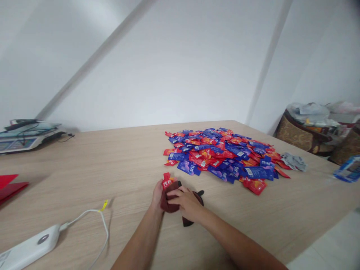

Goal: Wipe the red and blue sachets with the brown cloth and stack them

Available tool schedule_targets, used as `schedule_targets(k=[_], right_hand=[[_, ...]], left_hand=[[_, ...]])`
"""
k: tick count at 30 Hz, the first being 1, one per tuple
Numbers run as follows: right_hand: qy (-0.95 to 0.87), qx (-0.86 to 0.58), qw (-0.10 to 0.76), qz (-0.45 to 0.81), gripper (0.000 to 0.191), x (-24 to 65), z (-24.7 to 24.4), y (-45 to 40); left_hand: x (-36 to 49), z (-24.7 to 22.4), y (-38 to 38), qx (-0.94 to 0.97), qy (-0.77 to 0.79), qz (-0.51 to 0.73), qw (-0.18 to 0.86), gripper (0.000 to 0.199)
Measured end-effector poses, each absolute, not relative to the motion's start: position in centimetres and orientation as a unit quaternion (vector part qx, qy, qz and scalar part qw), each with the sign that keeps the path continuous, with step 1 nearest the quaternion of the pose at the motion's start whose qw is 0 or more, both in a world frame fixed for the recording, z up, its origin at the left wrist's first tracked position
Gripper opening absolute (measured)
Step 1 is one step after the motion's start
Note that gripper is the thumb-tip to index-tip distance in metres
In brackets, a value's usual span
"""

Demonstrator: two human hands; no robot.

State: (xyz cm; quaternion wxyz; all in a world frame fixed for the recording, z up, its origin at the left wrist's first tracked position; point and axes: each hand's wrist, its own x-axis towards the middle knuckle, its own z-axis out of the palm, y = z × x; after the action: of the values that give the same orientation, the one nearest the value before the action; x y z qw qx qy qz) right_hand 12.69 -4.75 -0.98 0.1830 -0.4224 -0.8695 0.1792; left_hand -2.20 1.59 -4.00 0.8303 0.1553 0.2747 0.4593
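Observation:
Near the front middle of the table, my left hand (158,194) is closed round the side of a small bundle. In it are a red sachet (167,182) with white characters, its top sticking up, and a dark red piece of cloth (168,207) with a black edge. My right hand (188,202) lies across the front of this cloth, fingers bent over it and gripping it. Another dark red item with black ends (188,222) lies on the table, partly hidden under my right hand; its kind is unclear.
Beyond my hands spreads a large heap of red and blue sachets (213,152). A crumpled grey cloth (294,162) and a blue-and-clear package (348,169) are at right. On the left are a white power bank (42,240) with a cable, red folded card (12,189) and a scale (25,142).

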Motion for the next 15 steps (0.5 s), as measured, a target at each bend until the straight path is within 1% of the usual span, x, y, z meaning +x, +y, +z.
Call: schedule_targets(k=[2,3,5,6,8,10,11,13,15], right_hand=[[-0.866,-0.389,0.198,0.244,0.050,14.1,-1.1,-5.0],[-0.861,-0.362,0.208,0.291,0.047,14.7,-1.3,-5.0],[-0.829,-0.294,0.242,0.409,0.040,16.0,-1.8,-4.6],[-0.791,-0.269,0.277,0.474,0.035,16.6,-2.1,-4.3],[-0.679,-0.263,0.381,0.570,0.026,17.7,-2.8,-3.6],[-0.569,-0.297,0.481,0.597,0.024,18.9,-3.4,-2.8],[-0.534,-0.312,0.513,0.595,0.028,19.4,-3.6,-2.4],[-0.510,-0.329,0.550,0.574,0.038,20.2,-3.5,-1.6],[-0.519,-0.340,0.581,0.525,0.043,20.4,-2.9,-1.0]], left_hand=[[-1.9,-3.4,1.6,0.156,0.277,0.517,0.795,0.034],[-1.8,-3.1,1.6,0.158,0.274,0.545,0.776,0.031],[-1.9,-2.6,1.7,0.171,0.266,0.563,0.764,0.031],[-2.0,-2.4,1.7,0.181,0.262,0.557,0.767,0.032],[-2.2,-2.2,1.7,0.208,0.263,0.536,0.775,0.031],[-2.2,-2.1,1.6,0.246,0.299,0.515,0.765,0.026],[-2.0,-2.1,1.5,0.266,0.333,0.510,0.748,0.023],[-1.5,-2.3,1.4,0.304,0.412,0.507,0.693,0.027],[-0.9,-2.6,1.5,0.330,0.468,0.509,0.643,0.033]])
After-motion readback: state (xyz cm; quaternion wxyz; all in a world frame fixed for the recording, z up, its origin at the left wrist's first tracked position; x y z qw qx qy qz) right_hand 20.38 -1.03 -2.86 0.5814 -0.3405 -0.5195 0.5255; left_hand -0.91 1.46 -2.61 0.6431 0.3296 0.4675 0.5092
